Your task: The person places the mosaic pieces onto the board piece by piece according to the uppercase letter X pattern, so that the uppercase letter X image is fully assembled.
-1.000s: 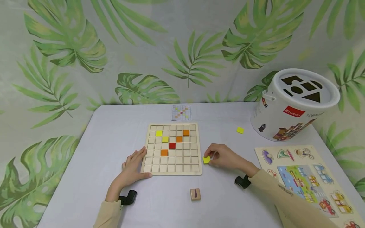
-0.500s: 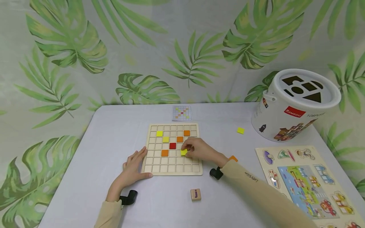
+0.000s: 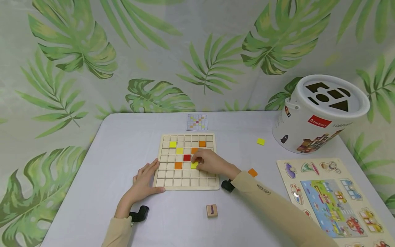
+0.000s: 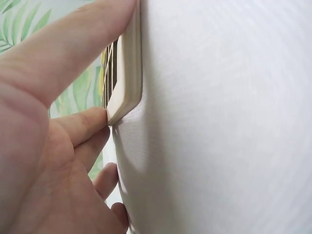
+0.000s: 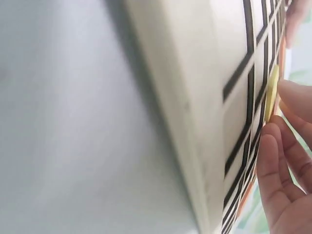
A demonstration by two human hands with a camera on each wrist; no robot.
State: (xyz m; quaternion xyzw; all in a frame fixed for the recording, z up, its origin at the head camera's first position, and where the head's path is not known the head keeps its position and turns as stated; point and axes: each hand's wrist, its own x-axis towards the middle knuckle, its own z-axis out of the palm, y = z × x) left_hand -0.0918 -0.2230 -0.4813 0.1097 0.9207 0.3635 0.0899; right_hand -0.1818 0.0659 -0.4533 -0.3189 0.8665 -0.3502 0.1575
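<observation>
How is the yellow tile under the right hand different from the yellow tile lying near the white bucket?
The held tile is on the wooden board, pinched by the right hand; the loose tile lies on the bare table, untouched. The held tile is partly hidden by fingers; the loose tile is fully visible. Both are small yellow squares.

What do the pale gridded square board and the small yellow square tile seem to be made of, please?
Pale gridded square board: likely unfinished light wood, matte, with thick rounded edges. Small yellow square tile, pinched by the right hand: thin, flatly painted, possibly wood; uncertain.
</observation>
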